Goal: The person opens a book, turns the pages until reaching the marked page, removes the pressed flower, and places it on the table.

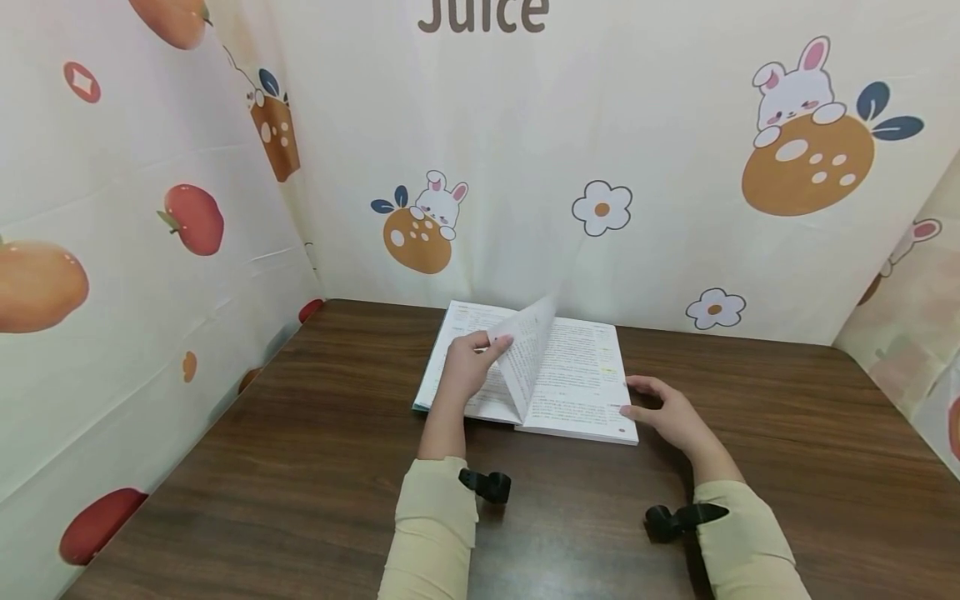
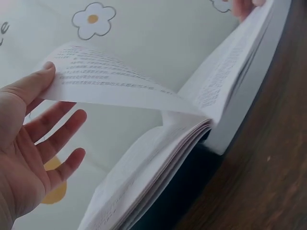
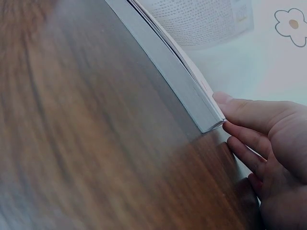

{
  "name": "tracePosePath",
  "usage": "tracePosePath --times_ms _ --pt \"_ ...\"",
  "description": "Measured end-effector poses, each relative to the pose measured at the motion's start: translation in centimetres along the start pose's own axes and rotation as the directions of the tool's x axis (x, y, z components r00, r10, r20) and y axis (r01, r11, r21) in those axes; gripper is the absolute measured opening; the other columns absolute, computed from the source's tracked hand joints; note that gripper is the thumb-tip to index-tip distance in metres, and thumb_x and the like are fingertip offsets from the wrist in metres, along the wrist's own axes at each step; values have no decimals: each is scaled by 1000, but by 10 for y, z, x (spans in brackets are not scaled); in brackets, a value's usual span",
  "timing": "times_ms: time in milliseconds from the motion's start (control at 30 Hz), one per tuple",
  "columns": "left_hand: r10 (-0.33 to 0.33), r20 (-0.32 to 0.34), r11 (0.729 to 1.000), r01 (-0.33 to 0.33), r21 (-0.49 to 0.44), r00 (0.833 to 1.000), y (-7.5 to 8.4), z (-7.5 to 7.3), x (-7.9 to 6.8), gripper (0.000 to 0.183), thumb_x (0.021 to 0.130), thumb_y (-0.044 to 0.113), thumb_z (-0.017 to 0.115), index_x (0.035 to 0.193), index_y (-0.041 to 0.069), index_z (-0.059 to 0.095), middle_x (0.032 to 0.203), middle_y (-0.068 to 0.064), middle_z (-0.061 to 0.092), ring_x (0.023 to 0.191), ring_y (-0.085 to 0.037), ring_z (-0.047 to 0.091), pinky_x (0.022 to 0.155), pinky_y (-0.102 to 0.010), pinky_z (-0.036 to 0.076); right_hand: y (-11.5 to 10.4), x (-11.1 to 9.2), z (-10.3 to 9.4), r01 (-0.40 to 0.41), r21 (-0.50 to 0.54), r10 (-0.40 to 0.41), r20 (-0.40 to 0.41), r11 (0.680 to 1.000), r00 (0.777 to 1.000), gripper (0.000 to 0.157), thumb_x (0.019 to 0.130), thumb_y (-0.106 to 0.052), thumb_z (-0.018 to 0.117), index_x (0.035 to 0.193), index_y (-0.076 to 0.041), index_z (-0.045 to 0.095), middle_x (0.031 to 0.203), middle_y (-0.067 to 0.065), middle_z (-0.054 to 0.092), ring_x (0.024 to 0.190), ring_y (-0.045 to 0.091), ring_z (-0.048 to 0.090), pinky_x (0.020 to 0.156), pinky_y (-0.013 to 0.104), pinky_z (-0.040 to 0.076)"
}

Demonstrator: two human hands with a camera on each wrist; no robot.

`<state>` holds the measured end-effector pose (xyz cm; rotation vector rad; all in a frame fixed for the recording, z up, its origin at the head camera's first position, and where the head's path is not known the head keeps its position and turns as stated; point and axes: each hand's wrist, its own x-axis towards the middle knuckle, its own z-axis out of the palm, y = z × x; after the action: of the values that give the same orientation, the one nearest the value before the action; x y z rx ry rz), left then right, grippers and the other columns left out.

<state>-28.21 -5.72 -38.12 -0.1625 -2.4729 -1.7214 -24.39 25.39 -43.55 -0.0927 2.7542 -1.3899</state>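
Observation:
An open book [image 1: 577,375] with printed pages and a dark teal cover edge lies on the wooden table. Between thumb and index finger, my left hand [image 1: 467,364] pinches a raised page [image 1: 528,337] by its outer edge. In the left wrist view that page [image 2: 110,81] bows up from the spine, and the hand's other fingers [image 2: 62,134] spread apart below it. At the book's right edge is my right hand [image 1: 671,414]. The right wrist view has its thumb [image 3: 225,101] on the top page's edge and the fingertips against the side of the page block [image 3: 177,81].
Dark brown wooden table [image 1: 300,467] surrounds the book. Behind it hangs a pale curtain [image 1: 517,233] printed with fruit, rabbits and flowers, continuing along the left side. A black strapped device [image 1: 487,486] sits on the left sleeve, another [image 1: 667,522] on the right.

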Motion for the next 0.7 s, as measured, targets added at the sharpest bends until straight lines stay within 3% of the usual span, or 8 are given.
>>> tracePosePath --times_ms 167,400,700 --pt "15 -65 999 -18 -44 998 -1 -8 -1 33 83 39 67 88 7 73 87 -3 67 83 -16 54 73 -29 40 0 0 0 -6 -1 6 1 1000 1000 65 80 -34 72 132 -5 45 134 23 42 124 41 31 98 61 20" --pt "25 -142 997 -36 -75 990 -6 -18 -1 30 83 31 69 98 5 73 93 -7 67 82 -16 52 71 -27 40 0 1 0 -8 -3 8 2 1000 1000 65 80 -34 72 131 -5 45 134 23 41 125 41 31 98 61 20" --pt "-62 -159 996 51 -70 985 -12 -33 -1 29 84 31 68 99 7 73 98 -7 64 91 -21 51 80 -34 39 1 1 0 -11 -3 11 3 1000 1000 66 80 -34 72 132 -4 45 135 23 41 125 41 31 98 62 20"
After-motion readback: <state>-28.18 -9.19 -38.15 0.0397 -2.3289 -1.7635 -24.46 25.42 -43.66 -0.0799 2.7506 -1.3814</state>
